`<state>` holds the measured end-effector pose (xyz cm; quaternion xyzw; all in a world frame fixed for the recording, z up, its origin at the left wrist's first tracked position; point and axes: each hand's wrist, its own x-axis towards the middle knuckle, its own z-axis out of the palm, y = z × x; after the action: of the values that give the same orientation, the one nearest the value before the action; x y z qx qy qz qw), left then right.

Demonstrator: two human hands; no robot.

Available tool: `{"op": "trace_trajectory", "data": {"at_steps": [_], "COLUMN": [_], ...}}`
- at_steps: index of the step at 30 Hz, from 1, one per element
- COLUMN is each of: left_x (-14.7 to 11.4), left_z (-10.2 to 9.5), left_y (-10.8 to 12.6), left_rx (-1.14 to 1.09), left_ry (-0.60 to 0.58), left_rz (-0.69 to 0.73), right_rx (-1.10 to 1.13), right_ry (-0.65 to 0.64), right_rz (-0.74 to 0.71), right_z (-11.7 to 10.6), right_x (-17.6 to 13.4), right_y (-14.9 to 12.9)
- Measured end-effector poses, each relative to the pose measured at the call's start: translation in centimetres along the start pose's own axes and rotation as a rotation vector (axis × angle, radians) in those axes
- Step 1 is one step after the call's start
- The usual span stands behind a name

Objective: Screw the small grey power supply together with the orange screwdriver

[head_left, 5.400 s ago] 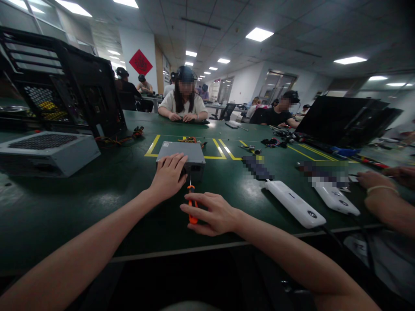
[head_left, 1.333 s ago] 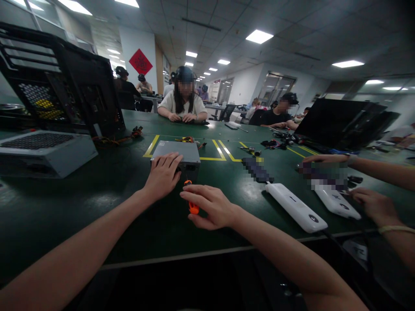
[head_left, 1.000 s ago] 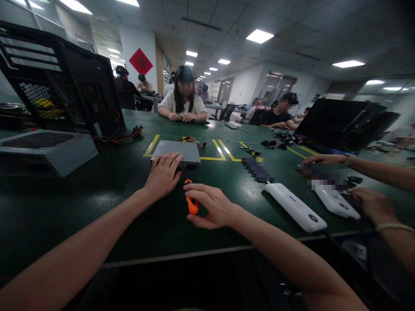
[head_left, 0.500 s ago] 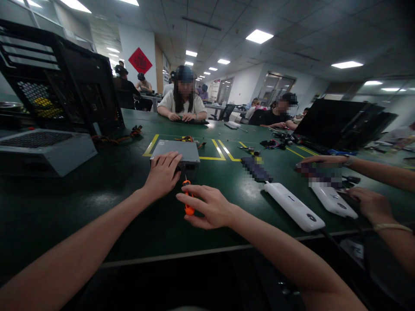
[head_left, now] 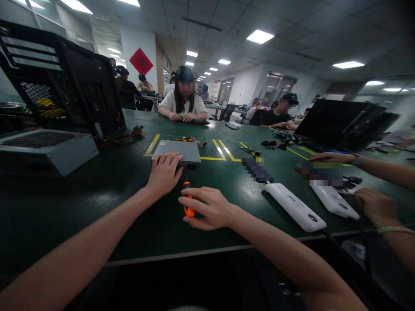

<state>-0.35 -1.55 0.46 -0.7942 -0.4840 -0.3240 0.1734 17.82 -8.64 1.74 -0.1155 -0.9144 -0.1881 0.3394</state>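
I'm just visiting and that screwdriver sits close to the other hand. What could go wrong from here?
The screwdriver points into the near face of the grey box, and the left hand rests right beside its shaft, so a slip could jab those fingers. The right hand grips only the short orange handle with its fingertips, so the tip may skip off. The box is braced by one hand alone, so it might slide on the green table.

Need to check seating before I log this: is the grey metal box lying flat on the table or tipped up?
Flat: the grey metal box rests broad face up on the table, left hand pressing its near edge.
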Motion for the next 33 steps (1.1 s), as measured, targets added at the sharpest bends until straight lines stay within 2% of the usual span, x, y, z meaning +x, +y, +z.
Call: {"op": "trace_trajectory", "data": {"at_steps": [5,8,12,19,25,30,33], "left_x": [0.01,0.02,0.04,-0.01,0.06,0.09,0.12], "left_z": [-0.05,-0.08,-0.07,0.14,0.21,0.14,0.10], "left_y": [0.07,0.11,0.16,0.18,0.15,0.14,0.19], "left_rx": [-0.006,-0.003,0.007,-0.001,0.015,0.023,0.014], "left_ry": [0.000,-0.001,-0.002,0.004,0.001,-0.011,-0.011], "left_rz": [-0.007,-0.010,-0.013,-0.020,-0.026,-0.030,-0.033], "right_rx": [0.059,0.076,0.008,0.103,0.023,0.087,0.103], "right_ry": [0.068,0.014,-0.051,-0.035,-0.076,-0.006,-0.030], "right_rz": [0.055,0.069,0.016,0.086,0.012,0.080,0.082], "right_z": [0.26,0.14,-0.01,0.16,0.00,0.46,0.32], "right_x": [-0.22,-0.22,-0.09,-0.18,-0.02,-0.29,-0.21], "right_y": [0.11,0.06,-0.04,0.07,-0.06,0.09,0.03]}}
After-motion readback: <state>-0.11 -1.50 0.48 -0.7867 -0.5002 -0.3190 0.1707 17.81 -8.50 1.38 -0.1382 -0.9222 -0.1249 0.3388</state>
